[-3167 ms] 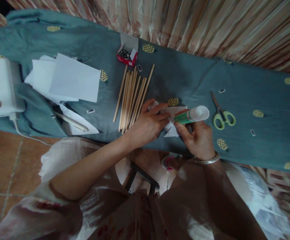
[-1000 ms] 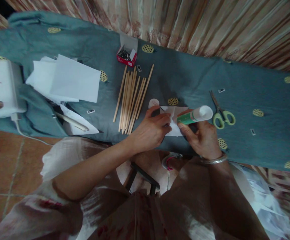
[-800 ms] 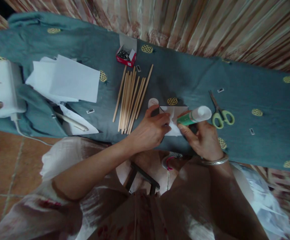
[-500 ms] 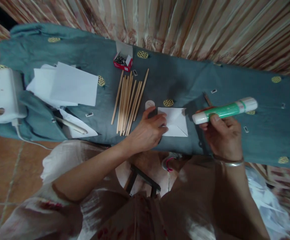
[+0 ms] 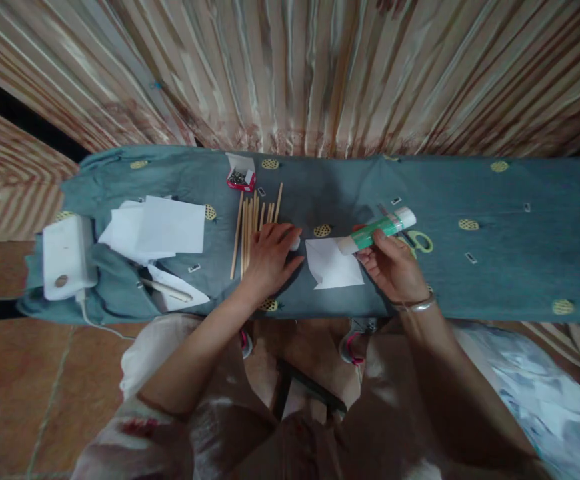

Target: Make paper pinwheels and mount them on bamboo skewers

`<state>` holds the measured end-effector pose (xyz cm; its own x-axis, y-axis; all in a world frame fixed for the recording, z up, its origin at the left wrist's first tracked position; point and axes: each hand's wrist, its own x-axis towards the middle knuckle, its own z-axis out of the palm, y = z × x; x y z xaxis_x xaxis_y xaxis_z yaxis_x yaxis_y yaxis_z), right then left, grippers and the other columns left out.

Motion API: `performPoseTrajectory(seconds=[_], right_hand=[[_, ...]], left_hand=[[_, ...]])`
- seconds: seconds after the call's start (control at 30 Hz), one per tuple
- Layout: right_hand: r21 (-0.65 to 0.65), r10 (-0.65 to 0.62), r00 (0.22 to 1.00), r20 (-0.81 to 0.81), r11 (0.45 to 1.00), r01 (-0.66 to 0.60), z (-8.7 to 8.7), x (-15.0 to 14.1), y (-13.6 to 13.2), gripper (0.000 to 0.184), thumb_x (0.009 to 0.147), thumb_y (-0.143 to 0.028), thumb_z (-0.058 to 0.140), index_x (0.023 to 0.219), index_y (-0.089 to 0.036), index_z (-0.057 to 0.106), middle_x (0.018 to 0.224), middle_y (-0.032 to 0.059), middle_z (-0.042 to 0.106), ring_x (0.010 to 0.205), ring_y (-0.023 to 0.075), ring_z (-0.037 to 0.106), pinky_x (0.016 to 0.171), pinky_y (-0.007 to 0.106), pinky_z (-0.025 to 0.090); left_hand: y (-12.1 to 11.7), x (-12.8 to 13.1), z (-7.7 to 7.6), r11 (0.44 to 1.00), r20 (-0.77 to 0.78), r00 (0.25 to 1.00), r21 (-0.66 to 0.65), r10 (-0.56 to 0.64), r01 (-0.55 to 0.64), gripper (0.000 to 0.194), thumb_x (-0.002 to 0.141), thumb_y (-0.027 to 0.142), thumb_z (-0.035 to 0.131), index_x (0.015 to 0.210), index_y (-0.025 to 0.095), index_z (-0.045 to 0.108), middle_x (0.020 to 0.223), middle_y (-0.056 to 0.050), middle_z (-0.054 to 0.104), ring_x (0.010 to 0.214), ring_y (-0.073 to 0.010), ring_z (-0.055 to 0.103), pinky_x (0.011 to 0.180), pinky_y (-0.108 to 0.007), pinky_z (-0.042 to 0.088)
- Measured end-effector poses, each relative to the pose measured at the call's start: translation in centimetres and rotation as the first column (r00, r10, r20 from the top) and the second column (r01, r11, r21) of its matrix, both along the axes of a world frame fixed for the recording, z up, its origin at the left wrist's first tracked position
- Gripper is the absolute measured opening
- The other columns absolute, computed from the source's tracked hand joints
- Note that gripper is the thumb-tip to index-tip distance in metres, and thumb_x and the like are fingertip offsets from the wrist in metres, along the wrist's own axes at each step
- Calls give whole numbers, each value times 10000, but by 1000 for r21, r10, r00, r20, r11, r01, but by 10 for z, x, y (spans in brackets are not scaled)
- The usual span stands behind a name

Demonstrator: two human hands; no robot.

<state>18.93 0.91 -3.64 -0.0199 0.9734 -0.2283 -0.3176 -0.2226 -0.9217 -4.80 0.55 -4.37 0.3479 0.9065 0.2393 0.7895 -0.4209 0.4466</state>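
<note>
Grip, right hand [image 5: 370,245]: thumb and fingers pinching the glue stick [image 5: 365,236]. Glue stick: green label, white ends; tilted, higher end to the right, left end over the upper right of the sheet [image 5: 335,268]. Sheet: white, uneven outline, bent at lower left; on the cloth-covered counter [image 5: 520,267], between the hands.

Right hand: reaching in from lower right, thumb along the near side of the label, bracelet [image 5: 423,305] at the wrist. Left hand [image 5: 270,257]: back up, fingers and thumb spread about the cap [image 5: 295,245], firmness of contact not readable; covers part of the sticks [image 5: 244,237].

Scissors [image 5: 424,241]: green handles, beyond the right hand; blades hidden by glue stick. Box [image 5: 241,187]: red, lid open, small metal pieces inside, beyond the sticks. Papers [image 5: 173,227]: white, overlapping, left of the sticks. Pen [image 5: 167,290]: white, nearer the person, across another white piece. Device [image 5: 67,257]: white, corded, far left.
</note>
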Motion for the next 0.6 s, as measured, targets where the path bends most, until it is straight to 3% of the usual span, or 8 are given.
performPoseTrajectory(seconds=[0.07,0.13,0.2,0.27,0.33,0.4,0.6], right_hand=[[-26,-3,999,-53,1000,1,1,-5,1,336,672,-469,820,862,-204,742,653,-43,646,535,55,558,509,155,494],[-42,1,996,-84,999,-4,1,-8,2,337,675,-461,820,870,-200,733,637,-47,650,514,55,567,504,154,507],[-50,13,995,-104,999,-18,-1,-10,3,323,687,-454,815,856,-199,712,644,-40,671,529,70,610,532,168,544],[-51,19,991,-135,998,-26,-2,-12,4,297,686,-436,821,812,-199,691,688,-24,709,595,97,672,587,191,585],[-64,24,982,-189,997,-37,-3,-16,4,281,673,-409,835,787,-199,689,725,-12,738,661,118,713,634,205,609],[-85,27,971,-239,995,-48,-3,-20,4,275,657,-391,848,783,-194,703,728,-8,751,677,126,726,638,203,618],[-96,11,966,-258,995,-37,-2,-29,2,291,606,-359,886,780,-186,729,717,-14,755,642,118,721,597,177,619]], left_hand=[[7,-3,-3,997,82,996,-73,18,-12,342,868,207,593,1203,148,622,1148,-128,663,1110,-276,559,952,-470,434],[10,-3,-4,985,283,956,-173,77,-28,284,858,207,597,1132,158,649,1037,-89,683,980,-218,609,899,-408,482],[10,-1,-5,945,523,831,-328,191,-11,280,820,268,649,1082,170,656,982,-61,691,875,-177,640,828,-352,519],[7,3,-5,880,682,658,-470,319,61,312,754,320,714,1026,175,662,959,-50,707,850,-169,665,809,-331,534],[4,7,-3,832,745,531,-541,405,125,338,687,331,770,971,177,671,954,-45,721,877,-179,678,844,-337,533],[2,10,-1,809,762,467,-568,448,150,354,645,325,802,941,178,677,946,-39,727,888,-182,680,870,-342,527],[-1,12,4,791,778,405,-584,480,183,374,608,301,840,924,179,680,910,-23,726,855,-170,674,854,-330,522]])
